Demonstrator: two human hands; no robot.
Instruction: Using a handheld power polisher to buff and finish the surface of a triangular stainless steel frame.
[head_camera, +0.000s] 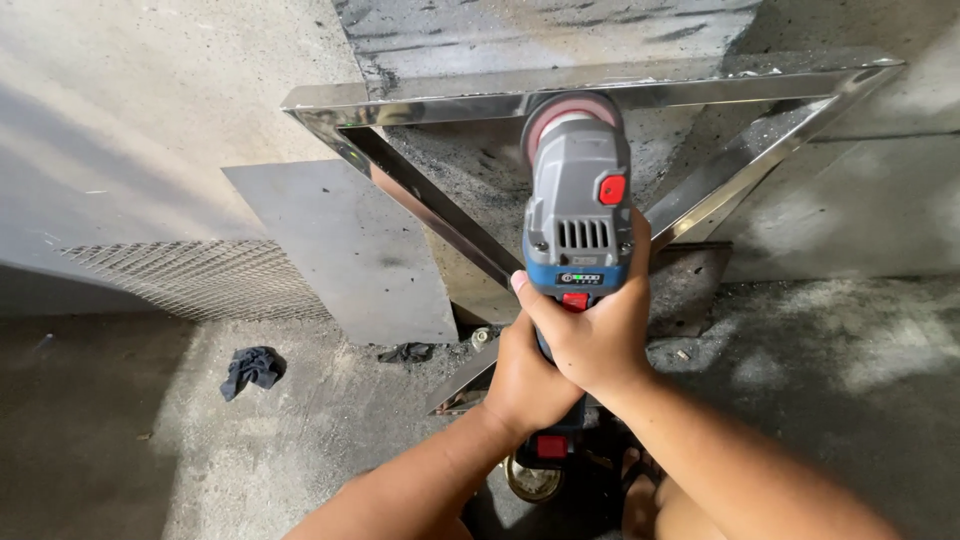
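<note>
A grey and blue cordless angle grinder (577, 205) points away from me, its round reddish disc (570, 113) against the top bar of a shiny stainless steel frame (440, 103). My right hand (595, 325) wraps the grinder's body just behind the red switch. My left hand (522, 385) grips the handle lower down, near the red and blue battery end (552, 446). The frame leans against a concrete wall, with polished diagonal bars (440, 215) running down toward the middle.
A flat grey metal sheet (345, 250) and a strip of expanded metal mesh (200, 280) lean on the wall at left. A dark rag (252, 368) lies on the concrete floor. My foot (640, 500) shows at the bottom, beside a round metal object (530, 482).
</note>
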